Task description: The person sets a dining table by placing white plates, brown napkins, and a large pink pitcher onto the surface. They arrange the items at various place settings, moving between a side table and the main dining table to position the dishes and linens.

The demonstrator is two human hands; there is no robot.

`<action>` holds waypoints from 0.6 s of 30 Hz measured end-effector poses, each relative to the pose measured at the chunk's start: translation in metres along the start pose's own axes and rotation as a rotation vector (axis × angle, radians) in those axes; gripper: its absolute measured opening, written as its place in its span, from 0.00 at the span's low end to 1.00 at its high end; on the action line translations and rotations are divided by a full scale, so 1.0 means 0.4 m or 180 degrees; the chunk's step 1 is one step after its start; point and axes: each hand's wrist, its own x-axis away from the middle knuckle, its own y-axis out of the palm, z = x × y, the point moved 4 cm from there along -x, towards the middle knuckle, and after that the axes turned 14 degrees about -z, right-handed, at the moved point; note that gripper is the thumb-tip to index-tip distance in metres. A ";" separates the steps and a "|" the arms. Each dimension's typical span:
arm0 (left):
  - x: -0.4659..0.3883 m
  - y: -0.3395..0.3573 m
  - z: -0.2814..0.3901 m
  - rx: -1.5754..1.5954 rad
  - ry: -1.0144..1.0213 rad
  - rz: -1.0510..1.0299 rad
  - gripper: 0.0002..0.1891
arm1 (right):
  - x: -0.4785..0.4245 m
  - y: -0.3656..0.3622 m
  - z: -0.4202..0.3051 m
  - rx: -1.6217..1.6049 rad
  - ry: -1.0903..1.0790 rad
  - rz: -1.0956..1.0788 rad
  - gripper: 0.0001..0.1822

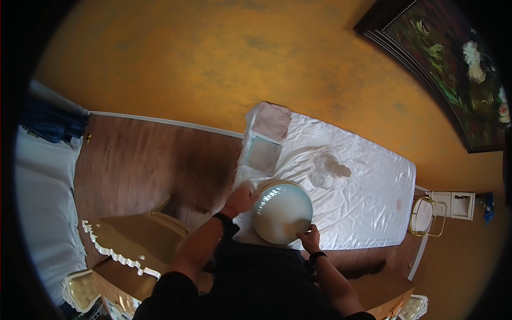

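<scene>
A round plate (pixel 283 212) with a pale blue-green rim and a glossy face is at the near edge of a table covered with a white satiny cloth (pixel 360 200). Whether it is one plate or a stack is unclear. My right hand (pixel 310 239) pinches its lower right rim between thumb and fingers. At the plate's left side is my left hand (pixel 242 199); its fingers are blurred, so contact with the rim cannot be made out. Beyond the plate stand several clear glass vessels (pixel 324 172), beside a small beige object (pixel 342 171).
Two square pinkish-grey cloths, one farther (pixel 272 120) and one nearer (pixel 264 155), lie at the table's left end. A carved-back chair (pixel 136 236) is to my left. Past the right end stands a gold-framed cart (pixel 422 218). An orange wall (pixel 208 68) borders the far side.
</scene>
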 end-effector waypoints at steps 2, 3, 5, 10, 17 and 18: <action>-0.052 -0.090 0.021 0.0368 0.0016 0.0726 0.24 | -0.001 -0.001 -0.004 -0.0002 0.0021 0.0038 0.31; -0.085 -0.129 0.029 0.0489 0.0069 0.1009 0.22 | 0.008 -0.005 -0.020 -0.0097 0.0050 0.0054 0.33; -0.163 -0.196 0.037 0.0563 0.0235 0.1396 0.26 | 0.008 -0.010 -0.032 -0.0013 -0.0010 0.0209 0.38; -0.347 -0.309 0.054 0.0568 -0.0176 0.1730 0.32 | 0.037 -0.023 -0.012 0.0352 -0.0212 0.0548 0.43; -0.511 -0.370 0.019 0.0561 -0.0273 0.0972 0.33 | 0.094 -0.046 -0.067 0.0183 -0.0110 0.0660 0.41; -0.519 -0.371 0.021 0.0586 -0.0227 0.1038 0.33 | 0.101 -0.046 -0.080 0.0177 -0.0095 0.0660 0.40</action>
